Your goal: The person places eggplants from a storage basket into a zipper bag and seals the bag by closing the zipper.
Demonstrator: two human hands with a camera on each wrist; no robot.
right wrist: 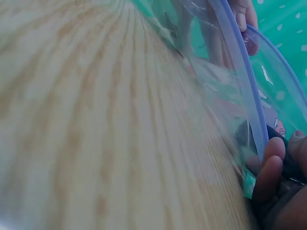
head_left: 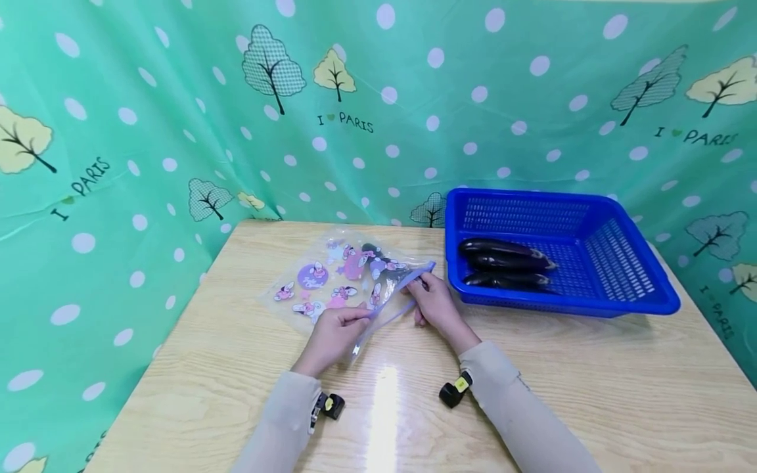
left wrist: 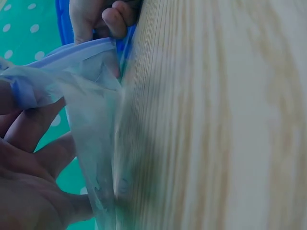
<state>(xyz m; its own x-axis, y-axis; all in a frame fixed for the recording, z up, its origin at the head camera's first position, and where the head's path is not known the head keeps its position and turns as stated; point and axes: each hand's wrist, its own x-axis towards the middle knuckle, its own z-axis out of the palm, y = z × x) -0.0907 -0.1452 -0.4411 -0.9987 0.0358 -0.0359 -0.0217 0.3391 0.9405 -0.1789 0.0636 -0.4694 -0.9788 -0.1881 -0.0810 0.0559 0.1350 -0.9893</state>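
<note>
On the pale wooden table [head_left: 532, 387], in front of the person, I see a transparent plastic bag [head_left: 328, 289] with purple closing strips and cartoon prints; a dark object [head_left: 374, 252] shows through, towards its one o'clock. At the bag's five o'clock, the left hand [head_left: 332, 336] pinches the mouth's edge; at three o'clock, the right hand [head_left: 436, 300] grips its other end. From there, at two o'clock, a blue rectangular plastic basket [head_left: 582, 304] holds three glossy dark-purple eggplants [head_left: 508, 263].

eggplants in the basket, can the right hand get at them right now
Likely yes: the eggplants lie in an open basket near the right hand, which must first release the bag.
</note>
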